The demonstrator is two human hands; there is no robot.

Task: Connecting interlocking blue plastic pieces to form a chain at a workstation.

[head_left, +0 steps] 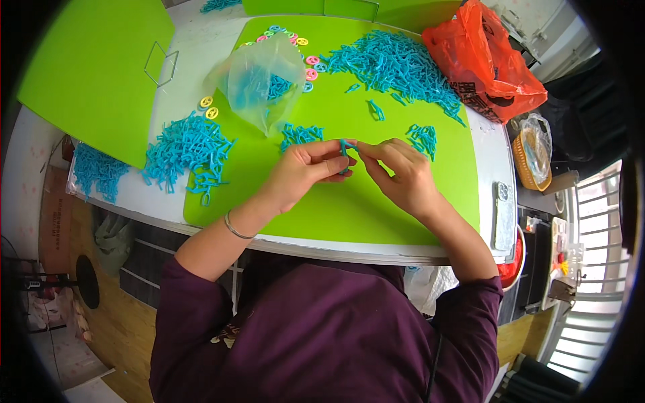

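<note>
Over the middle of the green board (322, 208), my left hand (299, 171) pinches a small blue plastic clip-like piece (345, 151) upright between thumb and fingers. Close against its upper end are the closed fingertips of my right hand (400, 171); whether they grip a second part is too small to tell. Just beyond my left hand lies a small heap of blue pieces (300, 136). Another little heap (422, 140) is beside my right hand. A single loose blue piece (376, 111) rests farther up the board.
A large blue pile (396, 67) spreads at the far right, near a red plastic bag (484, 67). A translucent bag (259, 80) stands among coloured rings (312, 74). More blue pieces (187, 151) lie left. A phone (502, 195) sits at the table's right edge.
</note>
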